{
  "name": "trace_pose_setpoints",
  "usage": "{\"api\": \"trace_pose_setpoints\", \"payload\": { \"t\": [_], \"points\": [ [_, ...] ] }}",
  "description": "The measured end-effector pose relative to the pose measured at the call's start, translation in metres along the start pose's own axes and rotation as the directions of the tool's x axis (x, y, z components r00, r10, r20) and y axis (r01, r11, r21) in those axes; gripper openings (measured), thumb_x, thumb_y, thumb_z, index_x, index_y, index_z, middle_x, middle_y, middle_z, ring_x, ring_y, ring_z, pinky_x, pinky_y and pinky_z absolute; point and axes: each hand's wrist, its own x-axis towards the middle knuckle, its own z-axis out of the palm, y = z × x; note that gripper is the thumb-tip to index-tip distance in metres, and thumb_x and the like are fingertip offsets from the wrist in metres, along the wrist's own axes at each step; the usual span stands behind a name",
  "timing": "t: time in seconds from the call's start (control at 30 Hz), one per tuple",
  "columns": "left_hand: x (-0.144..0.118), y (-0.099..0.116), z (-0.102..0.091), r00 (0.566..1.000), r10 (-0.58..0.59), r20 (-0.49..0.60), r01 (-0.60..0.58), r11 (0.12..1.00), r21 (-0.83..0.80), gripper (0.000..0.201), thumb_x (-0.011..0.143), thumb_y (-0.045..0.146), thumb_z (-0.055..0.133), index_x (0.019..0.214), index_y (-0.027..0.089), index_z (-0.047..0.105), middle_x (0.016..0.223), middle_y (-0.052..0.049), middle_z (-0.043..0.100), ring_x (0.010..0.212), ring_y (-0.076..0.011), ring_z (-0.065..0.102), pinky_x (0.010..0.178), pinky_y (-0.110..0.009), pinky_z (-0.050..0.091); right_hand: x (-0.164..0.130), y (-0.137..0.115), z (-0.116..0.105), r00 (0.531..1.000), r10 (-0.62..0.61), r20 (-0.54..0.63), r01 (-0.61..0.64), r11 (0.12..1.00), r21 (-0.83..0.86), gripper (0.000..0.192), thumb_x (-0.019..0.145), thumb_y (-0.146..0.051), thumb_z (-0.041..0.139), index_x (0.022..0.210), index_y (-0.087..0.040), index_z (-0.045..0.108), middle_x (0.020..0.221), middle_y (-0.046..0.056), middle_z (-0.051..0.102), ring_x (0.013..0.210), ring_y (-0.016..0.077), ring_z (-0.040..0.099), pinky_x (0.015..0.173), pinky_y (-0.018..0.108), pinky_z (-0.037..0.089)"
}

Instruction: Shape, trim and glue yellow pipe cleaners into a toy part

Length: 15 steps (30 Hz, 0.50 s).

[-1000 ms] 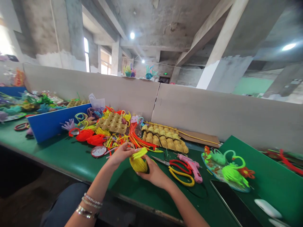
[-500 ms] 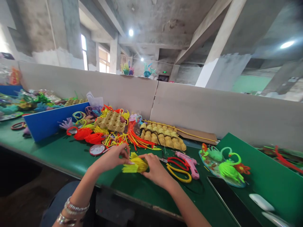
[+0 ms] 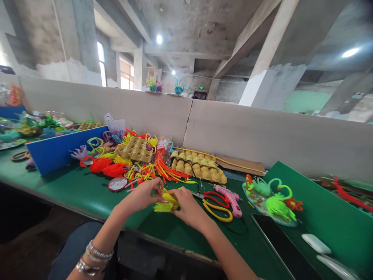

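Both hands meet over the near edge of the green bench (image 3: 87,194), working 1 yellow pipe-cleaner bundle (image 3: 164,203). Left hand (image 3: 143,195) comes in from the left, fingertips pinched together on the bundle's upper end. Right hand (image 3: 186,206) curls around its right side, fingers closed on the fuzzy strands, probably bracing it so the left can pinch or twist. The bundle lies low, just above or touching the bench top; cannot tell which. Its loose ends fan out toward the left.

Just right of the right hand: scissors (image 3: 217,204) with red and yellow loop handles, then a pink glue gun (image 3: 231,197), both within easy reach. Behind the hands sits a heap of loose red and yellow pipe cleaners (image 3: 157,169), with 2 egg trays (image 3: 198,167) toward the far edge by the cardboard wall (image 3: 262,136). A finished green figure (image 3: 276,202) sits on a plate toward the right end. A blue divider (image 3: 61,149) stands at the left.
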Motion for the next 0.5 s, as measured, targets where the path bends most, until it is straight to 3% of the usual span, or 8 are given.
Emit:
{"api": "trace_pose_setpoints", "payload": {
  "t": [0.27, 0.5],
  "points": [
    [0.003, -0.004, 0.003, 1.0, 0.019, -0.001, -0.019, 1.0, -0.016, 0.02, 0.069, 0.026, 0.065, 0.082, 0.023, 0.05, 0.072, 0.003, 0.063, 0.072, -0.0167, 0.06, 0.065, -0.024, 0.041, -0.002, -0.003, -0.003, 1.0, -0.027, 0.002, 0.027, 1.0, -0.001, 0.045, 0.068, -0.013, 0.062, 0.111, -0.022, 0.052, 0.104, 0.005, 0.052, 0.105, 0.022, 0.046, 0.089, 0.032, 0.037],
    [0.003, -0.006, 0.003, 1.0, 0.025, 0.0, -0.025, 0.999, -0.019, 0.021, 0.068, 0.024, 0.065, 0.083, 0.023, 0.051, 0.074, 0.002, 0.064, 0.073, -0.017, 0.06, 0.066, -0.025, 0.042, -0.007, -0.002, -0.019, 0.991, -0.06, 0.123, 0.047, 0.993, 0.104, 0.066, 0.063, -0.029, 0.069, 0.125, -0.024, 0.046, 0.122, 0.005, 0.05, 0.115, 0.0228, 0.041, 0.099, 0.036, 0.032]
  ]
}}
